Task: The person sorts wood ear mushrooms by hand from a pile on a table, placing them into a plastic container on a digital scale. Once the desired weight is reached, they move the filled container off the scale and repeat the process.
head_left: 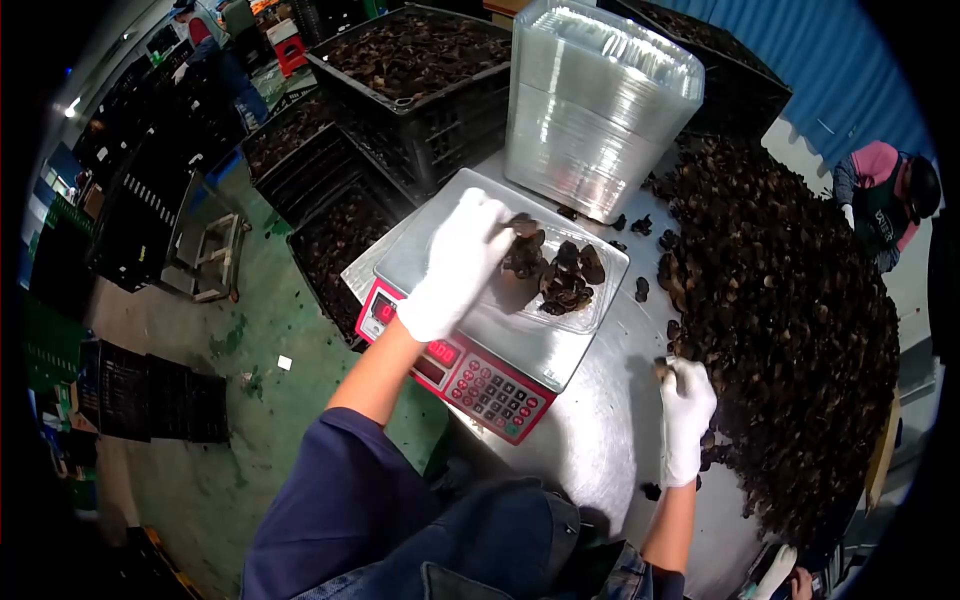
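The left hand point(460, 262) pinches a dark fungus piece point(523, 226) at the left of the clear tray point(597, 306); it looks light, pliable, possibly slippery, best gripped by its edge. The right hand point(688, 408) pinches a brownish scrap point(663, 370) beside the heap point(790, 340).
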A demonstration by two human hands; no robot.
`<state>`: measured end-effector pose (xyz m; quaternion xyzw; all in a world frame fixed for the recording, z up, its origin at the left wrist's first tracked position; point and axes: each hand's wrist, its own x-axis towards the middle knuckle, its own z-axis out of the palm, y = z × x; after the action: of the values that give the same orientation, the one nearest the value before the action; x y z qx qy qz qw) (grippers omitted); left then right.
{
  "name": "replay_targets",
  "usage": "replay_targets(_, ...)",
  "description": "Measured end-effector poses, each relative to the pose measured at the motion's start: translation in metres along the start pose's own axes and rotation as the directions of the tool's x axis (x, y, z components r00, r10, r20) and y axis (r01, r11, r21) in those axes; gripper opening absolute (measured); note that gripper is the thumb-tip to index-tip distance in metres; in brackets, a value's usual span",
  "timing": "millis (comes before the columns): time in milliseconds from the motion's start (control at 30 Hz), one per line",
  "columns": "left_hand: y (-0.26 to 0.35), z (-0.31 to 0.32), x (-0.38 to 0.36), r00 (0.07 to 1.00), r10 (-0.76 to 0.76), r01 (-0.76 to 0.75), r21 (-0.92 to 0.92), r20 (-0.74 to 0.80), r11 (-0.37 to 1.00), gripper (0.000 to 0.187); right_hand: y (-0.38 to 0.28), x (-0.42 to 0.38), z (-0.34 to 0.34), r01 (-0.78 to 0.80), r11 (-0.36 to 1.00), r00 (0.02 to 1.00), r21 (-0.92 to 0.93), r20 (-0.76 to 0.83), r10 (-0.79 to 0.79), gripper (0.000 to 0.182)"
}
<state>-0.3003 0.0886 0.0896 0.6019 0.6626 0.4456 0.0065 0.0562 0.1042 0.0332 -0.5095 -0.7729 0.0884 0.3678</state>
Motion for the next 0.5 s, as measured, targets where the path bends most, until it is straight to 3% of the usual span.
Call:
replay_targets(33, -0.015, -0.001, -0.002, 1.0, 0.004, -0.004, 0.041, 0.0, 0.999, 0.014, -0.024, 0.02, 0.007, -0.045, 0.996, 0.999, 0.081, 0.032, 0.043, 0.017)
replay_targets(133, -0.026, 0.003, -0.009, 0.999, 0.004, -0.007, 0.081, 0.033, 0.997, 0.017, -0.08, 0.074, 0.042, 0.067, 0.949, 0.997, 0.308, 0.021, -0.077, 0.017)
replay_targets(200, -0.026, 0.003, -0.013, 0.994, 0.017, -0.033, 0.141, 0.111, 0.989, 0.025, -0.105, 0.101, 0.065, 0.227, 0.955, 0.967, 0.19, 0.068, -0.244, 0.017)
replay_targets(267, -0.019, -0.005, -0.013, 0.989, 0.034, -0.06, 0.181, 0.144, 0.982, 0.033, -0.115, 0.113, 0.084, 0.289, 0.956, 0.932, 0.048, 0.213, -0.293, 0.019)
replay_targets(400, -0.016, -0.029, -0.014, 0.979, 0.005, -0.044, 0.188, 0.205, 0.981, 0.045, -0.126, 0.111, 0.076, 0.258, 0.957, 0.949, 0.134, 0.15, -0.277, 0.021)
replay_targets(500, -0.024, -0.043, -0.008, 0.957, 0.0, -0.012, 0.04, 0.291, 0.999, 0.052, -0.111, 0.105, 0.064, 0.127, 0.969, 0.985, 0.212, 0.084, -0.147, 0.016)
